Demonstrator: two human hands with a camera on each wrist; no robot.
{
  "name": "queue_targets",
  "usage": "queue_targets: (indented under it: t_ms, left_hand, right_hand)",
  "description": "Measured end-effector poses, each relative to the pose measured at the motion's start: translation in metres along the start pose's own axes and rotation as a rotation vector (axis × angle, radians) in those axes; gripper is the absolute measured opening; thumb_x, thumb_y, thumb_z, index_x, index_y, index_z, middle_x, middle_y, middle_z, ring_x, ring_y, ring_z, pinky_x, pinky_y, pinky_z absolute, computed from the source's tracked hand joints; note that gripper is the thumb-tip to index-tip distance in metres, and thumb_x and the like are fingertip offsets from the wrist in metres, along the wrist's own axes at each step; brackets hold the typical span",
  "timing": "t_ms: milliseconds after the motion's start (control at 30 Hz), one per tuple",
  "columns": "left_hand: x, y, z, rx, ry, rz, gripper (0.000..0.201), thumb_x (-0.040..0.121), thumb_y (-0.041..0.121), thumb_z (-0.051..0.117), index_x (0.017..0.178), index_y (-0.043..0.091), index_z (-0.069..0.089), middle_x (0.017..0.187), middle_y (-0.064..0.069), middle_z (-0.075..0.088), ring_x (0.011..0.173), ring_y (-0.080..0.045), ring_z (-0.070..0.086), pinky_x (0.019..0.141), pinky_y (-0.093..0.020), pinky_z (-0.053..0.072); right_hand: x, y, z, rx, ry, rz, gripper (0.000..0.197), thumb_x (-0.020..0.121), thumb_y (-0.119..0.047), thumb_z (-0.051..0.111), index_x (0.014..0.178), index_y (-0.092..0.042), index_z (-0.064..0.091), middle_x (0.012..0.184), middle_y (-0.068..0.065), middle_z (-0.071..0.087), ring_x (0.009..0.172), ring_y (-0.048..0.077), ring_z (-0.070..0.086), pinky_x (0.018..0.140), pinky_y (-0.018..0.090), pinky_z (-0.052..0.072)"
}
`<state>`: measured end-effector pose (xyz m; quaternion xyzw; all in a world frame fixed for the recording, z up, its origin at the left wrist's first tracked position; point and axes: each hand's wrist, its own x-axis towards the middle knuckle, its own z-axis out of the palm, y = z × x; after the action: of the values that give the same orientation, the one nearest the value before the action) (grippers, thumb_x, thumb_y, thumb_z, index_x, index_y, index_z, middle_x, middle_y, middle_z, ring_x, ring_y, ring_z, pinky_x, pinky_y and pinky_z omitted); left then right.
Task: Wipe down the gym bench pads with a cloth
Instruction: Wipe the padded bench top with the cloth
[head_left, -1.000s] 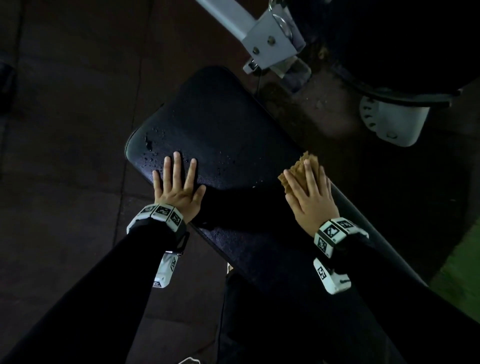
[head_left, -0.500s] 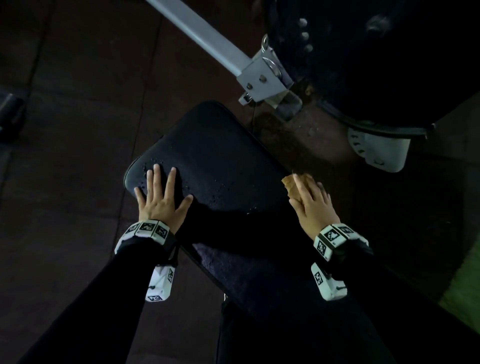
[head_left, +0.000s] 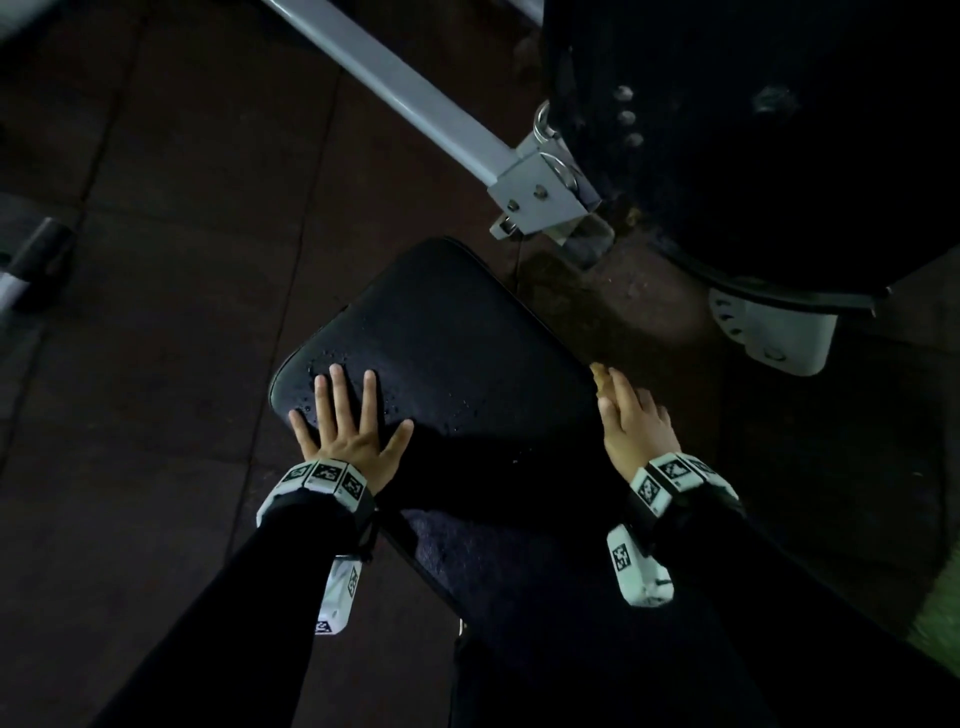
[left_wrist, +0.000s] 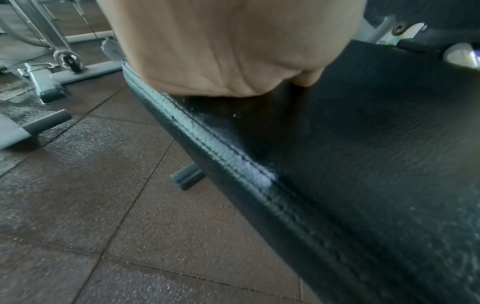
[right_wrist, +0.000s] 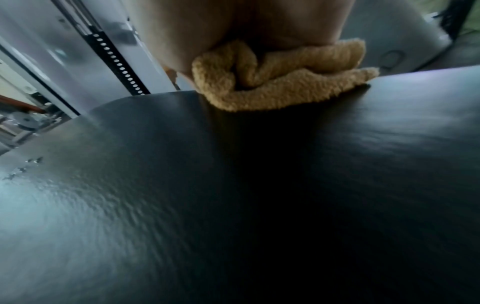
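Observation:
The black bench pad runs from the bottom of the head view up to a rounded end, and water droplets sit near its left corner. My left hand lies flat on that corner with fingers spread; the left wrist view shows the palm on the stitched edge of the pad. My right hand is at the pad's right edge, its fingers bent over a tan terry cloth. In the right wrist view the cloth is bunched under the palm against the pad.
A grey steel beam ends in a bolted bracket just beyond the pad's far end. A large black padded part with a white plastic cover looms at upper right. Dark rubber floor tiles surround the bench; a machine foot is at far left.
My right hand has slid the cloth from the top of the pad out to its right edge. The left hand stays flat on the left corner.

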<state>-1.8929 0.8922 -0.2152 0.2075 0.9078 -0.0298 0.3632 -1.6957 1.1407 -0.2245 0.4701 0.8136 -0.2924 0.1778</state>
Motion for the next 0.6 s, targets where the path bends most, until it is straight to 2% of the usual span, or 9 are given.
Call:
queue_targets:
  t_ms: [100,233,367,500,600]
  left_hand:
    - [0.002,-0.001,0.000,0.012,-0.021,-0.003,0.076,0.085,0.073,0.011,0.130,0.040,-0.040,0.135,0.008,-0.052,0.131,-0.012,-0.043,0.108,-0.050,-0.024]
    - [0.003,-0.002,-0.003,0.011,-0.062,-0.004,0.076,0.083,0.075,0.010,0.127,0.042,-0.043,0.130,0.009,-0.056,0.123,-0.009,-0.048,0.106,-0.050,-0.027]
    - [0.003,-0.001,-0.007,0.021,-0.104,0.000,0.076,0.083,0.075,0.009,0.126,0.042,-0.044,0.125,0.010,-0.060,0.121,-0.009,-0.051,0.102,-0.049,-0.030]
    - [0.004,-0.001,-0.009,0.014,-0.125,0.008,0.076,0.084,0.075,0.010,0.123,0.043,-0.046,0.121,0.011,-0.064,0.111,-0.008,-0.060,0.093,-0.046,-0.038]
    - [0.004,-0.001,-0.009,0.016,-0.131,0.009,0.076,0.081,0.075,0.007,0.122,0.043,-0.048,0.122,0.010,-0.065,0.109,-0.008,-0.061,0.089,-0.045,-0.041]
  right_hand:
    - [0.021,-0.036,0.000,0.008,0.018,-0.077,0.051,0.099,-0.040,0.029,0.148,-0.032,0.015,0.143,0.005,0.037,0.127,0.032,0.039,0.102,0.043,0.032]
    - [0.040,-0.063,-0.005,0.043,-0.044,-0.117,0.061,0.097,-0.041,0.037,0.149,-0.028,0.008,0.147,0.008,0.032,0.130,0.033,0.035,0.105,0.042,0.030]
    - [0.026,-0.047,-0.003,0.042,0.010,-0.146,0.064,0.094,-0.044,0.041,0.148,-0.025,0.015,0.149,0.004,0.030,0.133,0.026,0.034,0.105,0.040,0.032]
    - [-0.006,-0.020,0.011,-0.087,0.121,-0.245,0.066,0.095,-0.040,0.040,0.150,-0.020,0.011,0.155,0.003,0.019,0.142,0.025,0.020,0.116,0.040,0.020]
    - [-0.012,-0.020,0.019,-0.121,0.123,-0.195,0.065,0.096,-0.040,0.035,0.150,-0.024,0.004,0.158,-0.002,0.007,0.144,0.024,0.010,0.117,0.043,0.013]
